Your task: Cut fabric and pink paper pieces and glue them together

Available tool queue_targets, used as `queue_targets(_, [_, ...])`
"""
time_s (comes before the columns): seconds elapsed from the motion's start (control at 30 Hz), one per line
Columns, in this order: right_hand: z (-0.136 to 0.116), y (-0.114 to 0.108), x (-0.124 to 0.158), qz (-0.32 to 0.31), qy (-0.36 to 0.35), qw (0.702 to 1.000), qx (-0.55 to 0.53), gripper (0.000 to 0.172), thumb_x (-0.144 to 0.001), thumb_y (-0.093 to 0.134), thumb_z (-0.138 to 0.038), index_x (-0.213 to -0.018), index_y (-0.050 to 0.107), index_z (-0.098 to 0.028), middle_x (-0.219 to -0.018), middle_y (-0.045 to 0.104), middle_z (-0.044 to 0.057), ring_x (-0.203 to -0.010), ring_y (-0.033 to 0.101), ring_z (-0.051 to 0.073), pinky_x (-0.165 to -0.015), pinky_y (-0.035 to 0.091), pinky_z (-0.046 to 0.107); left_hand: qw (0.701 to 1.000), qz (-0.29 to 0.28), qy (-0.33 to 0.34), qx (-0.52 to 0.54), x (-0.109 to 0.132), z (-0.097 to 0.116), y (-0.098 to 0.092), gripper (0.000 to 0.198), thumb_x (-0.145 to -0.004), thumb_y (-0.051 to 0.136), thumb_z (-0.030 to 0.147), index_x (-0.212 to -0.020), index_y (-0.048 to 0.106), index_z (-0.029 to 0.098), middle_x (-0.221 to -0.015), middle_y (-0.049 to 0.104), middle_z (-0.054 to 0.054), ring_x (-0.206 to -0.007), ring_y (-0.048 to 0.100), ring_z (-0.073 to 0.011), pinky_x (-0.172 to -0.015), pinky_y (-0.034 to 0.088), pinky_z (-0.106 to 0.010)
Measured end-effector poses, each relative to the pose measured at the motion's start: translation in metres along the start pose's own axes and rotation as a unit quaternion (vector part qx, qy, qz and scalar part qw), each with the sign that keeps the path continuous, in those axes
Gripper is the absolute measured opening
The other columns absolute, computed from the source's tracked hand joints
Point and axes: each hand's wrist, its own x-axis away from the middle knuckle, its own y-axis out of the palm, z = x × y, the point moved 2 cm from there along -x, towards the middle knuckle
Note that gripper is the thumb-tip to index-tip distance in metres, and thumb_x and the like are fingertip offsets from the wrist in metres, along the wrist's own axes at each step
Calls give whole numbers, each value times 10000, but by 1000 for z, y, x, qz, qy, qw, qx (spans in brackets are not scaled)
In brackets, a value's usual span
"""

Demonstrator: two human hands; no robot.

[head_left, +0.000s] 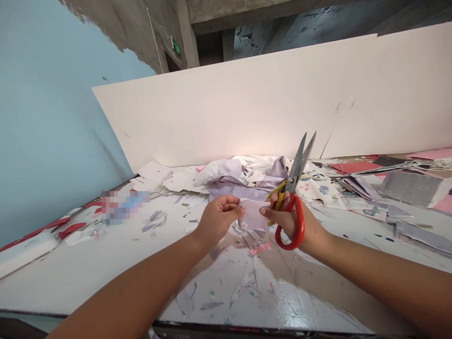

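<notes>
A small pale lilac piece of fabric [253,215] with a white flower print is stretched between my two hands above the table. My left hand [221,216] is closed, pinching its left edge between thumb and fingers. On the other side, my right hand [287,217] pinches the right edge and also holds red-handled scissors [295,188]. The scissor blades point up and stand slightly apart. A yellow strip with dark marks [278,200] shows at the right fingers; its kind is unclear. Behind the hands lies a heap of lilac floral fabric [229,174].
Scraps and thread bits litter the white table [141,278]. Cream floral fabric [321,190] and grey folded pieces [406,188] lie to the right, red scraps [72,230] to the left. A white panel [247,108] rises along the back, beside a blue wall [52,94].
</notes>
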Motion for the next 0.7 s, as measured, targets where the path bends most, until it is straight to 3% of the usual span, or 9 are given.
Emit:
queue_targets(0.13, [-4, 4, 3, -11, 17, 1000, -12, 224, -636, 628, -243, -739, 431, -214, -586, 451, -69, -527, 469, 113, -509, 390, 256, 999, -28, 28, -11, 2, 5, 3, 222, -645, 638, 298, -796, 594, 143, -626, 561, 10, -556, 506, -86, -569, 420, -236])
queue_targets(0.27, [-5, 6, 6, -17, 20, 1000, -6, 227, -663, 630, -312, -736, 437, -216, -583, 456, -74, -522, 470, 104, -506, 401, 249, 999, -20, 45, -3, 1, 4, 4, 192, -656, 628, 316, -730, 584, 145, -571, 557, 21, -505, 496, -83, -529, 410, -230])
queue_targets(0.7, [-5, 4, 3, 13, 0, 1000, 9, 240, -656, 623, -283, -748, 413, -213, -621, 468, -65, -537, 458, 104, -514, 381, 249, 999, -5, 25, 26, 0, 0, 4, 208, -606, 682, 258, -738, 573, 141, -555, 592, 19, -487, 528, -101, -535, 434, -253])
